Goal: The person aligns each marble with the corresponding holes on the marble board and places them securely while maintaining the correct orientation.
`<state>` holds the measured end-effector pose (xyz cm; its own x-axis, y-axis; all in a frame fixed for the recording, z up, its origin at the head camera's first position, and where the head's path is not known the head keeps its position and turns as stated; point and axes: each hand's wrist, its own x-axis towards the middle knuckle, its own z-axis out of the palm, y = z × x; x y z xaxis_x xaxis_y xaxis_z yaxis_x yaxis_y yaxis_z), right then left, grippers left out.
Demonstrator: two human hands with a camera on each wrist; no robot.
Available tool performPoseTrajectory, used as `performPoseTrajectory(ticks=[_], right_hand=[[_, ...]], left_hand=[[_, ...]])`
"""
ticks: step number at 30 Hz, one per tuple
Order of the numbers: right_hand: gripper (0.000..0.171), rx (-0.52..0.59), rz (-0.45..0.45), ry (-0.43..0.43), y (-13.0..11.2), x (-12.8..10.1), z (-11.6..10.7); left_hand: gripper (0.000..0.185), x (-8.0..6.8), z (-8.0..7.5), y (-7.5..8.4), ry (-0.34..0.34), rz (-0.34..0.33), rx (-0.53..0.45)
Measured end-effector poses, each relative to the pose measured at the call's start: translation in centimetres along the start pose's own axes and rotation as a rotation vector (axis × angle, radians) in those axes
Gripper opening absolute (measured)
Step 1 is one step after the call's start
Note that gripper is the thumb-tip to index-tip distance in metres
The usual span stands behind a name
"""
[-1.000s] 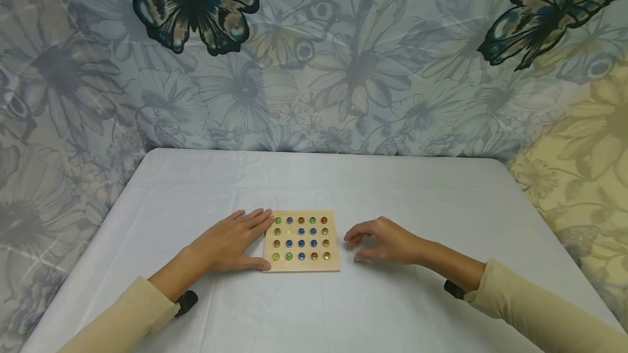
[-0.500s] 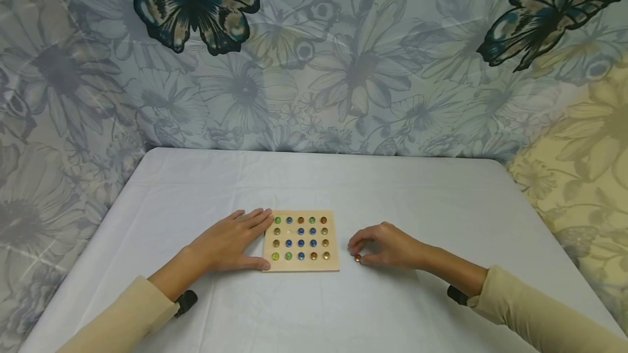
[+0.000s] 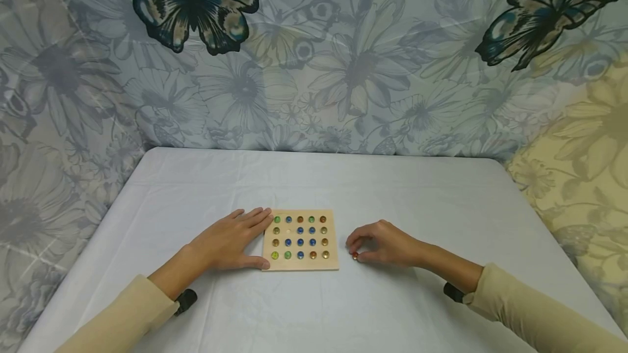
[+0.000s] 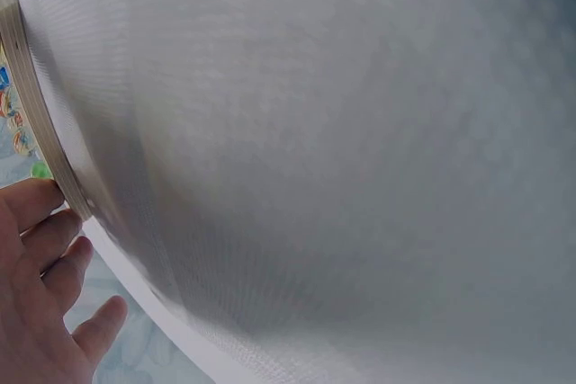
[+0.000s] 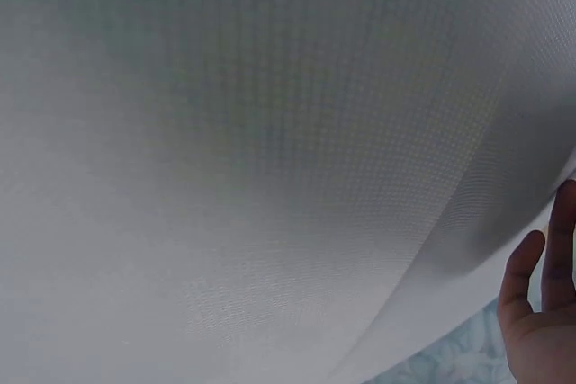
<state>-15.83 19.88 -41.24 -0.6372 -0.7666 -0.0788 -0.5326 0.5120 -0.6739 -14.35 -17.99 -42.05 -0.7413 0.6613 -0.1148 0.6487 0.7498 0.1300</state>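
Board [image 3: 300, 239] centre on table [image 3: 314, 309]; left hand [image 3: 228, 245] beside left edge; right hand [image 3: 385, 244] right.

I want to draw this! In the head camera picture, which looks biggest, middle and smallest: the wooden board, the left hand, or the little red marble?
1. Wooden board and left hand: they look about alike.
2. Red marble, pinched by the right hand: smallest.

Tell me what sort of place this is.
Probably a home-style tabletop set up for recording: a table under white cloth, butterfly-print fabric hung around it, and a wooden marble board.
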Motion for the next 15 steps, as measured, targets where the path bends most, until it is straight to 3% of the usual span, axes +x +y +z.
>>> performPoseTrajectory(ticks=[15], right_hand=[[0.024,-0.02,-0.053,0.042,-0.7,1.4,0.0]], left_hand=[[0.102,-0.1,-0.1,0.1,0.0,-0.003,-0.009]])
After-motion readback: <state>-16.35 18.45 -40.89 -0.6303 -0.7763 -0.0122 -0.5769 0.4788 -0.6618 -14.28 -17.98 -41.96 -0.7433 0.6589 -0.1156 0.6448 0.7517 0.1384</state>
